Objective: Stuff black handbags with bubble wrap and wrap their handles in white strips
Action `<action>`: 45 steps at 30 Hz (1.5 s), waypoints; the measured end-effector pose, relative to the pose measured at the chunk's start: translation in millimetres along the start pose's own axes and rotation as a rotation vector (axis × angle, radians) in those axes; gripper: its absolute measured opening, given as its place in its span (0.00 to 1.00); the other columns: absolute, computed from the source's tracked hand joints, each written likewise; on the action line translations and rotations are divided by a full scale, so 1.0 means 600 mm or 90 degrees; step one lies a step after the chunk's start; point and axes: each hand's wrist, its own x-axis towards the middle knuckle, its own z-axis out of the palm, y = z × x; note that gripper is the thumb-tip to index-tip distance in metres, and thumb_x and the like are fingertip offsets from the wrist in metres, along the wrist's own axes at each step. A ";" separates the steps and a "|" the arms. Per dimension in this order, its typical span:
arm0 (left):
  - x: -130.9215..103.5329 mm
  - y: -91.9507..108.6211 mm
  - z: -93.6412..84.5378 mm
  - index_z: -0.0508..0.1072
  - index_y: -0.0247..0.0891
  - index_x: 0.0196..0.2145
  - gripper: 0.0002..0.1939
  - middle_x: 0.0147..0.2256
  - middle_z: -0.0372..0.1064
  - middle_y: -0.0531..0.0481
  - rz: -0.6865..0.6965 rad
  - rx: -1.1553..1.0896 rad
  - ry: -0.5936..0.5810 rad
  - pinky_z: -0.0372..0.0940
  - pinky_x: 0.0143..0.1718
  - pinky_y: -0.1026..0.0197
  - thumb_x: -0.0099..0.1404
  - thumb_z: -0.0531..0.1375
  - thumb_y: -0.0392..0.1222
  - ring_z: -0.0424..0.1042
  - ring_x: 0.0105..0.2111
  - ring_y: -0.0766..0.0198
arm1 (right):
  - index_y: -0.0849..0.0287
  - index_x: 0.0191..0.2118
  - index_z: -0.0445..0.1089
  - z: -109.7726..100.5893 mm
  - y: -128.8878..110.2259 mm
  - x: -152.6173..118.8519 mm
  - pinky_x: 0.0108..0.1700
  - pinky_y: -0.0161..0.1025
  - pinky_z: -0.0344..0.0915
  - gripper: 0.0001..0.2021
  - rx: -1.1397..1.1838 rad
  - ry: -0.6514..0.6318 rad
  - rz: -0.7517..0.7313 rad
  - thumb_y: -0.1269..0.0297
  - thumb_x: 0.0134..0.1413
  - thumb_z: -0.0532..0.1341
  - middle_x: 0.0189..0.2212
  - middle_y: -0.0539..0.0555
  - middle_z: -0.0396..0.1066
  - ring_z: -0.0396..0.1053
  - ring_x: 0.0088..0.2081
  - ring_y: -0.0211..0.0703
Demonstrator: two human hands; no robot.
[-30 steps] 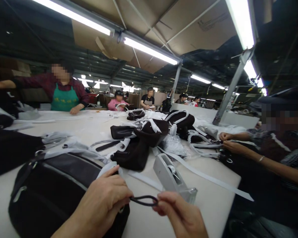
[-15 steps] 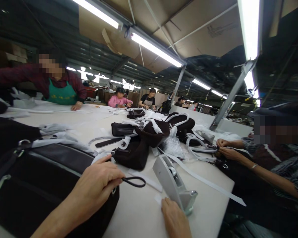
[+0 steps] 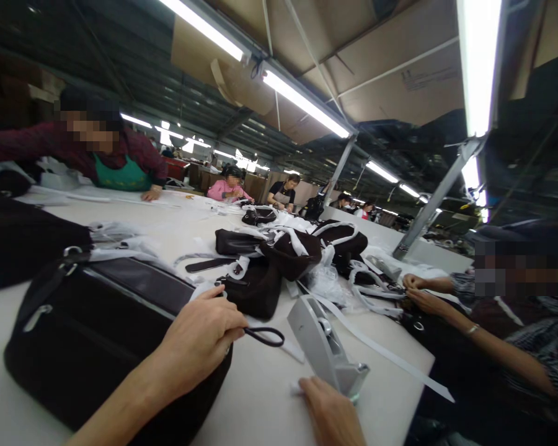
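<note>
My left hand [image 3: 199, 341] is closed around the base of a thin black cord loop [image 3: 255, 333], which sticks out to the right past my fingers. Under that hand lies a black bag [image 3: 102, 328] with silver zip pulls and white wrapping along its top. My right hand [image 3: 332, 412] rests low on the table, its fingertips pinching a small white piece [image 3: 294, 388], paper or tape; my fingers partly cover it. Right beside this hand stands a grey tape dispenser [image 3: 309, 334], tilted in view.
Several dark bags [image 3: 291, 254] with white-wrapped handles are heaped mid-table [image 3: 390, 371]. A long white strip [image 3: 381, 347] runs to the right. At the right, a co-worker's hands [image 3: 421, 294] handle a dark item. Another person in a green apron [image 3: 123, 173] leans over at far left.
The view has shifted slightly, so the bag appears farther right. My left hand still grips the cord loop. My right hand and the small white piece sit slightly lower in view.
</note>
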 end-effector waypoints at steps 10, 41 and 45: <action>-0.001 -0.004 0.006 0.78 0.43 0.31 0.14 0.31 0.77 0.53 0.020 -0.010 0.038 0.52 0.65 0.44 0.66 0.55 0.31 0.75 0.35 0.62 | 0.60 0.32 0.67 -0.129 -0.082 0.091 0.18 0.28 0.57 0.27 1.102 -0.139 0.461 0.39 0.42 0.71 0.26 0.47 0.67 0.57 0.18 0.28; -0.004 0.010 0.016 0.74 0.39 0.27 0.13 0.28 0.72 0.52 0.016 0.072 0.029 0.49 0.64 0.41 0.64 0.54 0.28 0.72 0.33 0.61 | 0.49 0.38 0.76 -0.188 -0.074 0.115 0.44 0.33 0.71 0.05 0.313 0.156 -0.122 0.64 0.64 0.61 0.35 0.46 0.80 0.78 0.38 0.41; -0.004 0.016 0.028 0.75 0.39 0.30 0.13 0.29 0.73 0.51 0.019 0.115 0.048 0.51 0.62 0.39 0.61 0.54 0.26 0.72 0.35 0.58 | 0.50 0.39 0.75 -0.189 -0.076 0.117 0.43 0.33 0.71 0.05 0.279 0.176 -0.141 0.65 0.64 0.62 0.35 0.45 0.80 0.78 0.37 0.40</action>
